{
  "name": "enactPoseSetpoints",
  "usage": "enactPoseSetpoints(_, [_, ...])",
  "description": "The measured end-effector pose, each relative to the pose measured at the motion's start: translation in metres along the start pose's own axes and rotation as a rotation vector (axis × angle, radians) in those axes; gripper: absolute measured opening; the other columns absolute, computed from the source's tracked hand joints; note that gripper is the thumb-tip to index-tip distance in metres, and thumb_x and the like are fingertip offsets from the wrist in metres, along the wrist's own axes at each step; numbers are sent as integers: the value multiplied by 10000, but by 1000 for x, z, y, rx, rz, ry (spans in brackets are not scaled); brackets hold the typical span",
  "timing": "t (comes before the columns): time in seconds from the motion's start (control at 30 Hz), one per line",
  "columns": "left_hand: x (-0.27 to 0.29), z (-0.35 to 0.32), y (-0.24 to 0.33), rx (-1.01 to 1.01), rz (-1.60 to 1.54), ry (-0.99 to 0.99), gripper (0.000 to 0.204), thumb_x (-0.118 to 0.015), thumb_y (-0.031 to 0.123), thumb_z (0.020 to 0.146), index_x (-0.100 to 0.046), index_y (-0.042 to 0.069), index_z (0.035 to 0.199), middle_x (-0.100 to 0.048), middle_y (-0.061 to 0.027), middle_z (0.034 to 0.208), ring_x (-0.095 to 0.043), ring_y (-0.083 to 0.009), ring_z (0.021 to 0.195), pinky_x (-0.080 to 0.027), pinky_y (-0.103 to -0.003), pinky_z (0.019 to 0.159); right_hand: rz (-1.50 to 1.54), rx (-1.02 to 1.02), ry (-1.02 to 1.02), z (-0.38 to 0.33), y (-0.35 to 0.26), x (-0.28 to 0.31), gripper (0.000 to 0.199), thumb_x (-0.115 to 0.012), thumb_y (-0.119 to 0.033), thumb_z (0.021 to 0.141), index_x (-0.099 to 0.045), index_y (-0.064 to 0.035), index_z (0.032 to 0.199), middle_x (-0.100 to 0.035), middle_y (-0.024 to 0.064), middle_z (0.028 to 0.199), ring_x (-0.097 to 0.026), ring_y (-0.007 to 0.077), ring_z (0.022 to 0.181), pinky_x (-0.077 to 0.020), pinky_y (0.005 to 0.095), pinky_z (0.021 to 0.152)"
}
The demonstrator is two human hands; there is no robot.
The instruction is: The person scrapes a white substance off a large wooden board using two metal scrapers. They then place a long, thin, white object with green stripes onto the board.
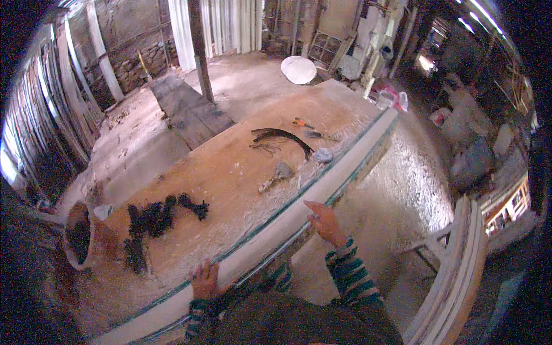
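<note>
A long pale strip (253, 253) with green edges runs diagonally along the near side of the work table, from the lower left to the far right. My left hand (205, 280) rests on its nearer stretch, fingers laid across the surface. Farther along, my right hand (326, 223) touches the strip near its right edge with the index finger stretched out; the other fingers are partly bent and hard to make out. Neither hand shows anything held. Both forearms wear green striped sleeves.
The dusty orange table (230, 172) bears clumps of black fibre (152, 218), a curved dark bundle (284, 135), an orange-handled tool (300, 122) and a whitish lump (323, 155). A bucket (80, 234) lies at the left. Long pale mouldings (454, 276) stand at the right. Behind is a post (201, 69).
</note>
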State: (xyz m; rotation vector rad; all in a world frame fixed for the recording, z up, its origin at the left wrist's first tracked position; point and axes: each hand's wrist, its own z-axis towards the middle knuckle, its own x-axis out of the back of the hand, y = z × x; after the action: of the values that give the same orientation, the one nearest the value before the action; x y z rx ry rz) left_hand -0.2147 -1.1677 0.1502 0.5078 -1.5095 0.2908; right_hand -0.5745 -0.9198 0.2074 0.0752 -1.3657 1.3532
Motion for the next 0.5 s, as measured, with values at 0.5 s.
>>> enactPoseSetpoints(0.5, [-6, -39, -6, 307, 64, 47, 957, -649, 647, 627, -430, 84, 1369, -417, -177, 1414, -333, -361, 1347, -53, -627, 1102, -734, -493, -359, 292, 222, 51, 567, -478, -185, 884, -343, -239, 1432, -349, 58, 1473, -372, 333, 1318, -212, 591, 1093])
